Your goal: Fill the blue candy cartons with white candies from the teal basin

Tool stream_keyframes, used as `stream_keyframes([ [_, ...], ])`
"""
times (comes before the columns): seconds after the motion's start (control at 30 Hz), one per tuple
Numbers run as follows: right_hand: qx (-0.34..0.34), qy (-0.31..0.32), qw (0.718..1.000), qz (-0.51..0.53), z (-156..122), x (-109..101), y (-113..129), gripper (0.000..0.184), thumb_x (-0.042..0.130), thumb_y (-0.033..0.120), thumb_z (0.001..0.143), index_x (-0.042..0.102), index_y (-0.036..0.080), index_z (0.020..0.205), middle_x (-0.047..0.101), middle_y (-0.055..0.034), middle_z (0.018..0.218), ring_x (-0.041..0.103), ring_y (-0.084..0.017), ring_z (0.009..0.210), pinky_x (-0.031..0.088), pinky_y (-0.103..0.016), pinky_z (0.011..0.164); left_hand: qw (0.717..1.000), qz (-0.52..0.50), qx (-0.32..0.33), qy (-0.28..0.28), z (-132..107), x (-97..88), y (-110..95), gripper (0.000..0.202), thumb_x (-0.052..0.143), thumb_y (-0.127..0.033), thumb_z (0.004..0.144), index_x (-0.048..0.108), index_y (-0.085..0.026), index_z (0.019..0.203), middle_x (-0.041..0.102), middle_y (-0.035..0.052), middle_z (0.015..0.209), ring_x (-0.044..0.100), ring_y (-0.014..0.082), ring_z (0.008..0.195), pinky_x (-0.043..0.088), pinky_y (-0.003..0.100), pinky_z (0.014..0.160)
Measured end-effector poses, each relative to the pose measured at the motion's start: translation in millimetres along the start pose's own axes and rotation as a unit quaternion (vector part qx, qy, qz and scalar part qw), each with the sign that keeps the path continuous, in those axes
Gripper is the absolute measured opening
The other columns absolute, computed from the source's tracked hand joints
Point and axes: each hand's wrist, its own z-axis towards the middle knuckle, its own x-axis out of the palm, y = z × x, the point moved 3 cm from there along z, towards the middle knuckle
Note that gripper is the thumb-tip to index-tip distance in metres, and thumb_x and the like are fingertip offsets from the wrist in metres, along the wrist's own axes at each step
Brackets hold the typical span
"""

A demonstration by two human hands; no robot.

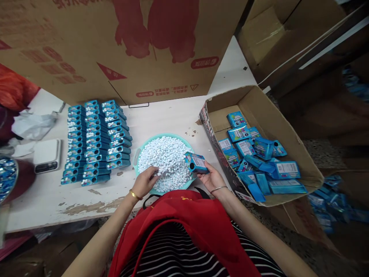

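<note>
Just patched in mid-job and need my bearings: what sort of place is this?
Probably a small hand-packing workshop: a teal basin heaped with white tablets, rows of blue boxes on the worn table, and an open carton of more boxes.

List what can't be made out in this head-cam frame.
Head view: left hand reaches into the white pellets, which hide its grip.
Head view: print on the blue box in the right hand is too small to read.
Head view: red container is cut off by the left edge.
Head view: blue packs on the floor are blurred.
</note>
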Motion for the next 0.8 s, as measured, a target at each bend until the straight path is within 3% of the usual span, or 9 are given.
stream_keyframes([
  [0.1,-0.005,0.011,1.0,-0.009,2,4,-2,0.011,0.062,0.02,0.079,0.065,0.017,0.089,0.072,-0.0026,0.078,0.063,-0.014,0.06,0.046,-0.02,0.042,0.999,-0.02,0.037,-0.005,-2,-28.9,-24,0.023,0.047,-0.034,0.09,0.054,-0.019,0.106,0.062,0.0053,0.091,0.059,0.0157,0.084,0.047,0.028,0.076],
  [0.27,0.021,0.06,0.998,-0.018,1,19,-11,0.013,0.066,0.022,0.076,0.064,0.018,0.088,0.072,-0.0009,0.078,0.062,-0.012,0.058,0.045,-0.018,0.04,0.992,0.077,0.077,0.063,6,-61.4,-67,0.022,0.045,-0.031,0.09,0.056,-0.02,0.107,0.064,0.0055,0.094,0.06,0.0171,0.086,0.047,0.029,0.075],
  [0.43,0.046,0.076,0.996,-0.022,-1,26,-21,0.01,0.066,0.021,0.076,0.062,0.019,0.084,0.071,0.0003,0.075,0.061,-0.011,0.056,0.046,-0.018,0.039,0.96,0.24,0.055,0.131,14,-80.3,-106,0.014,0.047,-0.025,0.087,0.059,-0.02,0.093,0.062,0.0053,0.087,0.061,0.0203,0.077,0.046,0.03,0.062],
  [0.63,0.074,0.083,0.994,-0.012,-3,30,-27,0.006,0.063,0.02,0.078,0.061,0.02,0.084,0.07,0.0021,0.07,0.059,-0.011,0.052,0.045,-0.017,0.038,0.934,0.328,0.048,0.132,15,-89.9,-153,0.023,0.04,-0.007,0.084,0.059,-0.02,0.083,0.058,0.006,0.077,0.057,0.0194,0.064,0.041,0.031,0.054],
  [0.73,0.076,0.082,0.994,-0.013,-2,31,-27,0.003,0.062,0.02,0.08,0.06,0.019,0.082,0.07,0.001,0.07,0.06,-0.011,0.051,0.045,-0.018,0.038,0.927,0.343,0.061,0.141,12,-91.9,-160,0.025,0.04,-0.007,0.084,0.06,-0.021,0.087,0.059,0.0058,0.08,0.056,0.0204,0.068,0.041,0.03,0.054],
  [0.8,0.075,0.078,0.994,-0.013,-1,31,-26,0.003,0.061,0.02,0.081,0.06,0.018,0.083,0.071,0.0002,0.071,0.06,-0.011,0.051,0.045,-0.018,0.038,0.936,0.324,0.064,0.12,7,-96.7,-148,0.022,0.042,-0.011,0.086,0.06,-0.022,0.091,0.059,0.005,0.082,0.056,0.0202,0.071,0.041,0.03,0.056],
])
